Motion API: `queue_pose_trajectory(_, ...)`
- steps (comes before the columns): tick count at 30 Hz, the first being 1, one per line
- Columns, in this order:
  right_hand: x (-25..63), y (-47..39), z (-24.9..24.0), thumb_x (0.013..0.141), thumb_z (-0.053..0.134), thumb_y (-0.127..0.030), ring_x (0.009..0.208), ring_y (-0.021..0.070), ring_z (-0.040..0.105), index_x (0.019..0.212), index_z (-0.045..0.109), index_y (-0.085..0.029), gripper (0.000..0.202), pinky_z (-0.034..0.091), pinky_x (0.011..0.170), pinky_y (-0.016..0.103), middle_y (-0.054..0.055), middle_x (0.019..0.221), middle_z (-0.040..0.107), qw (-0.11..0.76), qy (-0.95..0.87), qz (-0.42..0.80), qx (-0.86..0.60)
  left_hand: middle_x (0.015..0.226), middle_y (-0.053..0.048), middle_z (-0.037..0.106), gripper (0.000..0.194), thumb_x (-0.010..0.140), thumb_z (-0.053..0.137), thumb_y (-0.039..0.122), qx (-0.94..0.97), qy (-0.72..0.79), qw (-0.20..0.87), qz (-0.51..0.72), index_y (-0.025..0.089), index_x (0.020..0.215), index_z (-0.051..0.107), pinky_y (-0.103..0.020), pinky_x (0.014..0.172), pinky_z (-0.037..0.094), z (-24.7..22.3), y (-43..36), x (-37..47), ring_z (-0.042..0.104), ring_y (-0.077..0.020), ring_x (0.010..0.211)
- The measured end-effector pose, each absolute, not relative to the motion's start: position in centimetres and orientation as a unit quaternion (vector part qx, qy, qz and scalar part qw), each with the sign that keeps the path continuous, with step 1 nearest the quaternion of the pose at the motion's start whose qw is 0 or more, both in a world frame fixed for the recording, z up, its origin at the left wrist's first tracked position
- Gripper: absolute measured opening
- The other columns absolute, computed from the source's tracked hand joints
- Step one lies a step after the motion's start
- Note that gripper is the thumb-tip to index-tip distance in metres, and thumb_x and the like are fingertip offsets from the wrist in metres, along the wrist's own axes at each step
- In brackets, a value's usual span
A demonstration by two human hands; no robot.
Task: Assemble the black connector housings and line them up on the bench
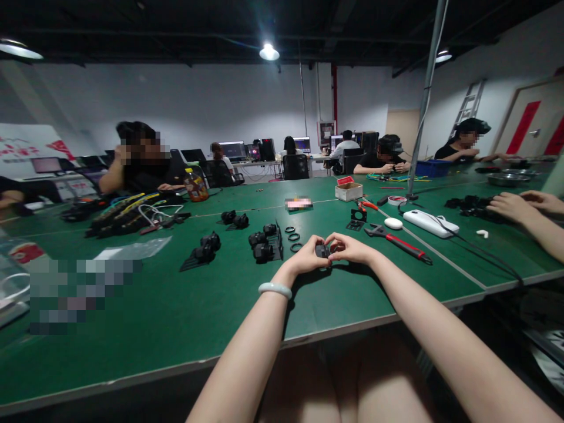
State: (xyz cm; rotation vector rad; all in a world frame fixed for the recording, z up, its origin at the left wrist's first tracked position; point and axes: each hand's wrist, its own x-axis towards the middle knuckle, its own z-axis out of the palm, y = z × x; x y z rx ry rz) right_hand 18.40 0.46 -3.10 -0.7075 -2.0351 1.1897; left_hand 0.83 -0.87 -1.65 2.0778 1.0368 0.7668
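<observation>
A small black part (pixel 322 251) is held low over the green table (pixel 211 311), between my two hands. My left hand (pixel 307 256) has its fingers closed on the part's left side. From the right, my right hand (pixel 350 248) pinches the same part with thumb and forefinger. Black rings (pixel 293 237) lie just left of my hands. Farther left are black camera-like units (pixel 263 244) and another black assembly (pixel 206 247). An adjustable wrench (pixel 403 244) with a red and black handle lies to the right, near a square black frame (pixel 358 215).
Red-handled pliers (pixel 368 205), a small box (pixel 349 191), a white oval object (pixel 393 223) and a white power strip (pixel 430 224) with a cable lie right. A metal pole (pixel 425 100) rises behind. Another person's hands (pixel 513 205) work at far right. Cables (pixel 127 214) and a bottle (pixel 195 184) are left.
</observation>
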Motion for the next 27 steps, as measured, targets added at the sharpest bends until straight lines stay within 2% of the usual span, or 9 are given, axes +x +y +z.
queue_pose_trajectory(21, 18.2, 0.5, -3.1, 0.066, 0.051, -0.036, 0.062, 0.0093, 0.044, 0.094, 0.049, -0.015, 0.035, 0.035, 0.055, 0.021, 0.001, 0.073, 0.051, 0.327, -0.796, 0.407, -0.306, 0.075, 0.002, 0.043, 0.045, 0.052, 0.058, 0.021, 0.796, 0.414, 0.335, 0.287, 0.016, 0.092, 0.039, -0.02, 0.053, 0.036, -1.01, -1.6, 0.77, 0.042, -0.0079, 0.061)
queue_pose_trajectory(27, 18.06, 0.61, -3.09, 0.069, 0.049, -0.036, 0.066, 0.0105, 0.045, 0.094, 0.05, -0.015, 0.034, 0.036, 0.059, 0.022, 0.003, 0.078, 0.053, 0.319, -0.801, 0.399, -0.312, 0.076, 0.001, 0.044, 0.043, 0.051, 0.058, 0.019, 0.799, 0.413, 0.327, 0.29, 0.015, 0.09, 0.039, -0.021, 0.054, 0.036, -0.81, -1.79, 0.81, 0.044, -0.0089, 0.063)
